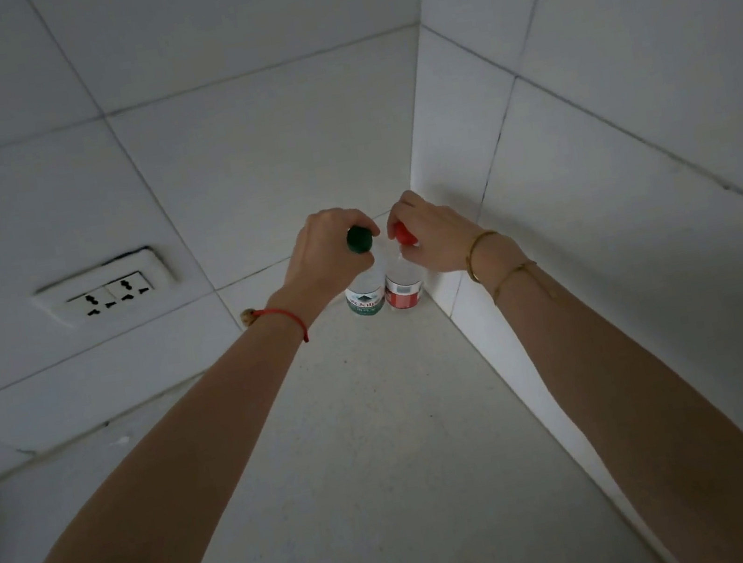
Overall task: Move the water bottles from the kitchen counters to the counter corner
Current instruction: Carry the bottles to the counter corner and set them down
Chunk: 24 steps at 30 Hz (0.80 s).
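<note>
Both arms reach into the corner (416, 205), where two bottles stand upright side by side on the counter (388, 450), touching or nearly so. The left hand (321, 255) curls its fingers (349, 218) around the neck of the green bottle (366, 294), the green cap (358, 239) showing just under the fingertips. The right hand (433, 234) pinches the neck of the red bottle (404, 288), its red cap (403, 232) half hidden beneath the thumb side. Both grips look closed on the necks, and the bottle bases appear to rest on the counter below the fingers, close to where the two tiled walls meet.

This looks like the placing step: the bottles seem already set down at their goal. The next move likely calls for loosening both sets of fingers and lifting the hands straight up, clear of the caps, so neither bottle tips against its neighbour. A wall socket (108, 293) sits well left of the left hand.
</note>
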Motion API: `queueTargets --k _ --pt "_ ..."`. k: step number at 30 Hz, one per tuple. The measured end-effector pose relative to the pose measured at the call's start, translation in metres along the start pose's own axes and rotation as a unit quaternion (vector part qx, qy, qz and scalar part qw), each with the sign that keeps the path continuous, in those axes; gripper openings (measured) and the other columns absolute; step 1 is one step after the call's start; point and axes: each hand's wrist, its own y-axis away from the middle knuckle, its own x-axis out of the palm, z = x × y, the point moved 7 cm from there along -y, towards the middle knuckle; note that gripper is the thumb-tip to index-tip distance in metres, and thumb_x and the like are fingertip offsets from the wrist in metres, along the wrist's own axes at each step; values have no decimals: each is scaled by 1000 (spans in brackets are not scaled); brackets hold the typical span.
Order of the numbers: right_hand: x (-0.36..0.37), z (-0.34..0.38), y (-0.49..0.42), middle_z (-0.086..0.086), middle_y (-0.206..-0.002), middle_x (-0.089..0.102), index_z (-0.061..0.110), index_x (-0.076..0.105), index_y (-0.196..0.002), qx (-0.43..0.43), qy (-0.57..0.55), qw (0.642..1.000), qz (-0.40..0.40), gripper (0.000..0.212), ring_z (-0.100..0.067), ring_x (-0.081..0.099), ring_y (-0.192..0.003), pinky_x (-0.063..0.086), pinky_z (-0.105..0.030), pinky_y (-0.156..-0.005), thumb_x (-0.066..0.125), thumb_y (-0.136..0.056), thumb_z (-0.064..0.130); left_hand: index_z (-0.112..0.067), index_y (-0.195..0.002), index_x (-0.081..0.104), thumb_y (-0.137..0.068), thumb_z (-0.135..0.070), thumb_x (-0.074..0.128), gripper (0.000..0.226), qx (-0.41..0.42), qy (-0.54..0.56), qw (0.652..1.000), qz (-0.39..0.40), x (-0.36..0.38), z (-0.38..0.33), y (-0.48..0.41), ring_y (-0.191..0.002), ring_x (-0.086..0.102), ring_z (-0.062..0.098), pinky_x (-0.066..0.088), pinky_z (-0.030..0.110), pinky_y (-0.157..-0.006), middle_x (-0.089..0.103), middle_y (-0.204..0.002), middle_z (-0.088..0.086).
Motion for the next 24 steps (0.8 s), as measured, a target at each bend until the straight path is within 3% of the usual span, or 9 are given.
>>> queueTargets --k 8,11,17,24 --pt "4 -23 -31 -8 -115 46 12 53 -105 -1 17 1000 -2 20 -27 57 -81 50 -36 -72 52 -86 5 -20 -100 71 -71 -5 70 32 -11 -12 1000 10 27 10 -29 -92 64 18 51 31 -87 72 -99 0" --pt "1 -28 -39 -8 -116 46 11 54 -106 -3 31 999 -7 23 -25 54 -78 40 -31 -66 53 -85 3 -20 -99 71 -70 -4 68 34 -12 -1 1000 5 32 12 -35 -91 65 19 53 33 -86 73 -98 0" --pt "1 -32 -45 -10 -115 48 9 54 -106 -5 50 999 -18 22 -24 52 -76 41 -31 -68 53 -85 3 -15 -102 70 -73 1 67 33 -11 -6 1000 1 39 13 -49 -93 64 18 46 21 -83 71 -102 3" --pt "3 -31 -44 -12 -116 49 8 53 -106 37 40 997 -57 28 -29 57 -81 37 -29 -67 59 -81 -1 -15 -101 69 -76 -2 68 29 -24 -9 1000 -4 37 19 -57 -92 62 18 44 22 -79 69 -101 2"
